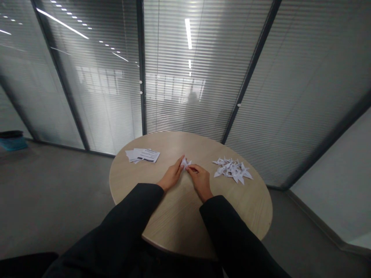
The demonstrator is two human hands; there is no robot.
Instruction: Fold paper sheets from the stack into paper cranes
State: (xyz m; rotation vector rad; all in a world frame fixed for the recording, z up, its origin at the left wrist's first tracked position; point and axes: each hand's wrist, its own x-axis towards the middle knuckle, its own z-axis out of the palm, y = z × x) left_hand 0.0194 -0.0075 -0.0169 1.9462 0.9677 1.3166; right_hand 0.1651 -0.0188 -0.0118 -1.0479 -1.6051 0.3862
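Between my two hands, over the middle of the round table, is a small folded white paper piece [186, 163] with pointed tips, like an origami crane. My left hand [172, 174] is closed on its left side. With fingertips pinched, my right hand [199, 178] grips it from the right. Parts of the paper are hidden behind the fingers. On the right of the table lies a pile of similar folded white paper figures [232, 169] with sharp points. A loose stack of printed white paper sheets [143, 155] rests at the left.
The round wooden table [179, 231] stands close to a glass partition with blinds [191, 116]. A blue bin with a dark top [13, 141] is on the floor at far left. A white wall [336, 185] is at the right.
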